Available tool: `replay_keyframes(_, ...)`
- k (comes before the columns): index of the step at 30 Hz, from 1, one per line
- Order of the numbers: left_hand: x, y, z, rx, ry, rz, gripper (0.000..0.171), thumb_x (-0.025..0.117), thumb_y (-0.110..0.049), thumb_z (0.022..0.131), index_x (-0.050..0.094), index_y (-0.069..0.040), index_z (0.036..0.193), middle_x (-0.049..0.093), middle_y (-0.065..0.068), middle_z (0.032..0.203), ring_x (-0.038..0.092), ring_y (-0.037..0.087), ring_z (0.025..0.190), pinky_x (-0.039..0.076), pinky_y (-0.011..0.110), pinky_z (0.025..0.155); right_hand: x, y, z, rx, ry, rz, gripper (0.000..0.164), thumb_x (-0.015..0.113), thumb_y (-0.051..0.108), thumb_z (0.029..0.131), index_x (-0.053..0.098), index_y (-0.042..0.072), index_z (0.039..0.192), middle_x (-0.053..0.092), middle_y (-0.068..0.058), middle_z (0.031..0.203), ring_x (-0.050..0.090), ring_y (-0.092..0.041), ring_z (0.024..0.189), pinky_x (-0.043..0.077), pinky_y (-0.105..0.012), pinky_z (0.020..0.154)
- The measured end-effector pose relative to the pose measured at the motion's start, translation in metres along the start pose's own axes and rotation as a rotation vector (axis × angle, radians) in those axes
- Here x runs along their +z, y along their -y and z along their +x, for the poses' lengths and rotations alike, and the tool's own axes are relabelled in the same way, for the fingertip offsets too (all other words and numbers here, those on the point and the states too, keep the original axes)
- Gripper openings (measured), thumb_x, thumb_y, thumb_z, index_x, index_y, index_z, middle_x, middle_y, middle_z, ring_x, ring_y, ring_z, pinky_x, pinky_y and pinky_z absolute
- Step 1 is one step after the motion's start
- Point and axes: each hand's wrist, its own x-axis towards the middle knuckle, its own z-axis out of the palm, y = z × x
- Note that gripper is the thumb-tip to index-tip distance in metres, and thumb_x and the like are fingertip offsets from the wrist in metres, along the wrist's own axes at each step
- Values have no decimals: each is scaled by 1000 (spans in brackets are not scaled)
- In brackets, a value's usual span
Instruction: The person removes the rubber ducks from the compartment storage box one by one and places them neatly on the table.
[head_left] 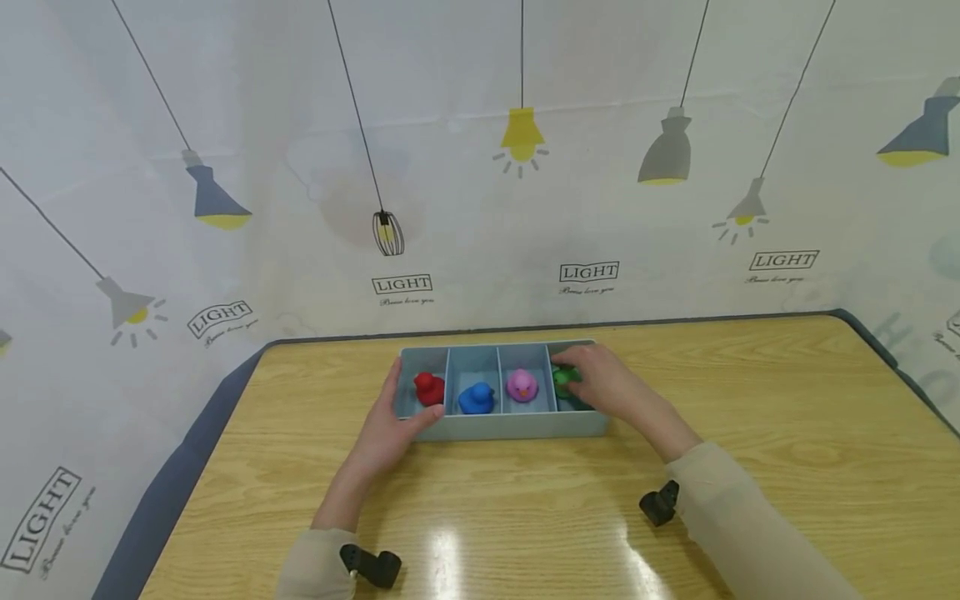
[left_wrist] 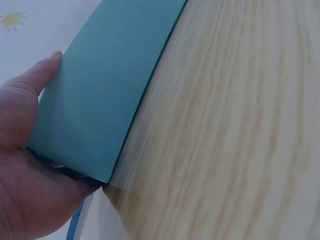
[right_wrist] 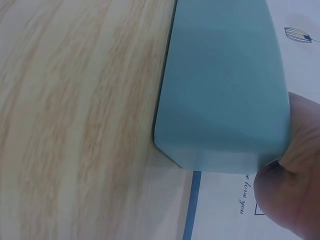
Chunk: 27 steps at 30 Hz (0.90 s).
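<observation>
So the green toy [head_left: 564, 383] sat in the far-right compartment of the box [head_left: 517, 427], right at the fingertips of the right hand [head_left: 609, 385] and well apart from the left hand [head_left: 388, 427]. Box's long axis ran side to side on the surface [head_left: 525, 492]. Right fingers reached in over the toy, but I couldn't tell if they pinched it. Left fingers and thumb gripped the box's left end.

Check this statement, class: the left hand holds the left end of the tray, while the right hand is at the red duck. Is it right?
Not quite. The head view shows the right hand at the green toy, not the red duck; the left hand does hold the left end of the tray.
</observation>
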Motion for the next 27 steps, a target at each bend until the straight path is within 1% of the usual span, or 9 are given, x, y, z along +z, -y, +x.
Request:
replay_keyframes(6,0,0,-1,-4,0,3,106,76,-45,92,6,-21,167,13,13,171,14,40,154,20,61,119,0,0,-2,-30,-23,23,35,76,-5,86,69,-9,120,71,-22,117,66,-41,111,51,-54,98)
replay_keyframes(12,0,-1,-1,-6,0,11,105,76,-45,92,5,-21,167,13,14,170,14,40,154,20,61,119,1,-1,-4,-48,-75,78,32,77,-5,86,71,-7,117,72,-22,115,68,-39,107,54,-53,94)
replay_keyframes(15,0,-1,0,-10,2,9,105,75,-44,93,5,-22,167,13,14,170,14,41,154,20,61,119,1,-2,-5,-69,-92,63,28,77,-5,86,72,-6,114,73,-20,113,68,-38,106,54,-53,94)
replay_keyframes(19,1,-2,-1,-18,6,3,105,75,-45,93,5,-23,167,13,14,171,13,41,154,20,61,119,0,-2,-5,-106,-112,17,23,77,-3,87,74,-5,110,73,-19,112,68,-38,107,53,-53,96)
replay_keyframes(23,0,-4,-2,-21,9,-2,104,75,-45,93,4,-23,167,13,14,171,13,40,155,20,61,119,-2,0,-8,-120,-147,4,25,77,-2,87,73,-5,112,72,-20,115,66,-39,111,51,-54,98)
replay_keyframes(27,0,-5,-3,-18,8,0,104,74,-43,94,4,-22,167,12,14,170,13,40,155,20,61,119,-6,3,-14,-127,-213,35,29,78,-3,86,72,-5,114,71,-21,117,66,-40,112,51,-55,98)
